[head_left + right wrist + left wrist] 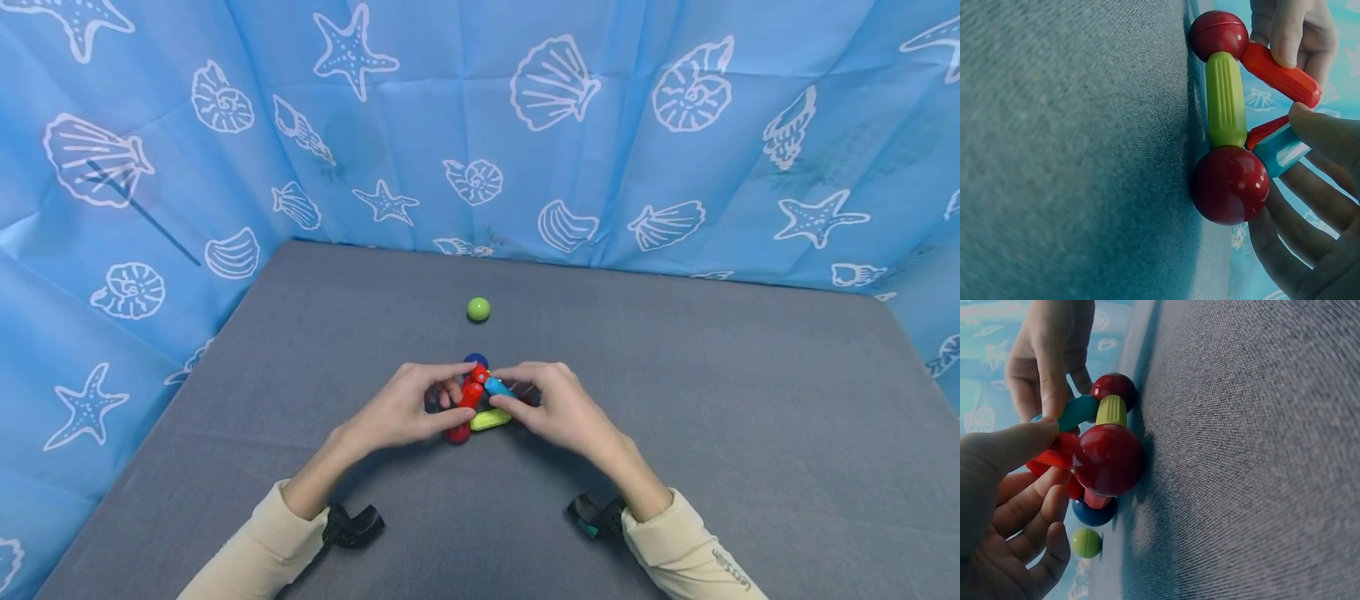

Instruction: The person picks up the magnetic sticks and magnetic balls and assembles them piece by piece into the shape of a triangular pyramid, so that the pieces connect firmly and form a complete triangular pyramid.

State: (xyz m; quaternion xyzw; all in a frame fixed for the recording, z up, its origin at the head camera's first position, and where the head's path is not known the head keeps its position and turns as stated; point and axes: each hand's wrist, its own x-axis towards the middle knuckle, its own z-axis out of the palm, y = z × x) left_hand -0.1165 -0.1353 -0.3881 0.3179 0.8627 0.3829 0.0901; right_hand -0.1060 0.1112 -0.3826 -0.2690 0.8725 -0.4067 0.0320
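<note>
My left hand (401,407) pinches a red magnetic stick (1282,76) between thumb and index finger. This stick slants up from a dark red ball (1109,460). Across from it, my right hand (558,407) pinches a blue stick (1282,151) rising from a second dark red ball (1230,185). A yellow-green stick (491,419) joins the two red balls low over the table. At the back of the build sits a blue ball (1095,513), with another red stick (481,375) leaning up near it. The upper stick ends come close together; whether they touch, I cannot tell.
A loose green ball (478,309) lies on the grey cloth-covered table (675,375), beyond the build. Blue curtains (465,108) with white shell and starfish prints hang behind and at the sides. Black straps (352,527) sit at both wrists.
</note>
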